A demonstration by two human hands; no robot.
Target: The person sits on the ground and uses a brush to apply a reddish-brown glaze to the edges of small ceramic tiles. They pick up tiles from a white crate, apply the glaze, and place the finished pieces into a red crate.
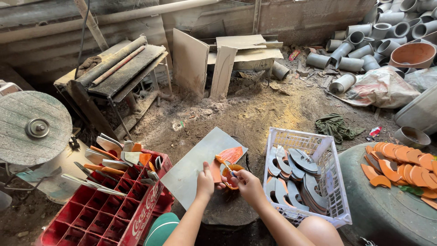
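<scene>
At the lower centre of the frame, both hands are working over a grey tile [200,159] that is lying flat on a dark round stump [230,205]. The left hand [205,181] is pressing down on the tile's near edge with its fingers together, and seems also to be pinning an orange tile piece [229,155] that is resting on the tile's upper right corner. The right hand [246,182] is closing around a curved orange shard [229,175], with what looks like a small tool at the fingertips, too small to tell.

The shard is sitting between the two hands, just right of the left thumb and directly in front of the right fingers, so the right hand is the nearer one. The grey tile's long axis is running from lower left to upper right, away from the person.

To the right, a white plastic basket [339,182] is holding grey crescent cut pieces [296,175]. Further right, orange crescents [400,166] are lying on a dark round slab [387,209]. At lower left, a red crate [109,205] is holding grey and orange offcuts [114,157].
</scene>
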